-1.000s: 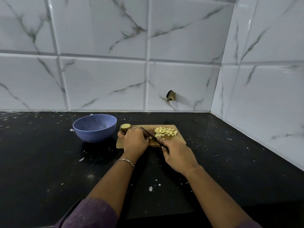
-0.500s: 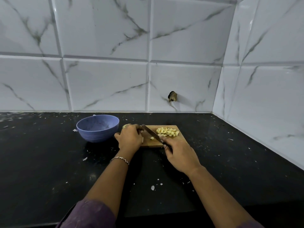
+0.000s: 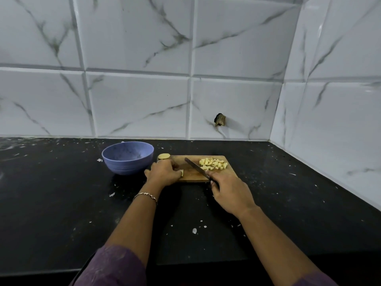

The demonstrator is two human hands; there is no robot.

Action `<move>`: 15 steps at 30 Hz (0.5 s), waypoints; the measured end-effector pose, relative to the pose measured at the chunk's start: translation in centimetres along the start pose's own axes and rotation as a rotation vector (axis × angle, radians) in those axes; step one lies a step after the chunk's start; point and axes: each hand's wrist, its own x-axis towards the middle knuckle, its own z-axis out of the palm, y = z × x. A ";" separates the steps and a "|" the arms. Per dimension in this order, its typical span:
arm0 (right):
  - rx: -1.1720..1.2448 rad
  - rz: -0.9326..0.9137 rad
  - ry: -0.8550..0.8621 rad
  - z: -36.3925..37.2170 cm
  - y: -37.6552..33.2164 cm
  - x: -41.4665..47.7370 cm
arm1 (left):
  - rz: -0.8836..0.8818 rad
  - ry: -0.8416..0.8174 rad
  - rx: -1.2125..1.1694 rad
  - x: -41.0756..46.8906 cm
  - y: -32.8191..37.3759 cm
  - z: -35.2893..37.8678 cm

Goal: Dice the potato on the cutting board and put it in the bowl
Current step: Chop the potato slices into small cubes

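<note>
Progress check: roughly halfway imo, maybe a bit less.

The cutting board [image 3: 191,172] is on the black counter [image 3: 61,203], so I'll place everything off the board. On its far-right part there's a pile of diced cubes [image 3: 213,164], pale yellow, and those look done. At the board's far-left corner sits an uncut potato chunk [image 3: 164,156].

The left hand [image 3: 164,172] is curled down over another potato piece [image 3: 181,172] at the board's near-left edge. Only a pale sliver pokes out by the fingertips, so idk how much is under there. The right hand [image 3: 231,193], at the board's near-right corner, is wrapped round the handle of the knife [image 3: 195,167]. The blade angles across the middle of the board, btwn the left hand and the pile. Can't tell if the edge touches the wood.

The blue bowl [image 3: 127,157] is just left of the board w/ nothing in it afaict.

Left to do: finish the held piece, dice the corner chunk, then move all the cubes into the bowl. The transfer hasn't started.
</note>
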 end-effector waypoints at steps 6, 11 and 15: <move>-0.020 0.043 0.023 0.3 0.5 0.3 | 0.042 0.011 0.085 -0.4 -0.1 -0.3; -0.003 0.045 0.035 0.5 0.6 0.4 | 0.064 0.062 0.225 -0.2 -0.3 -0.4; 0.042 0.057 0.056 0.8 0.7 0.5 | 0.097 0.097 0.260 -0.3 -0.2 0.1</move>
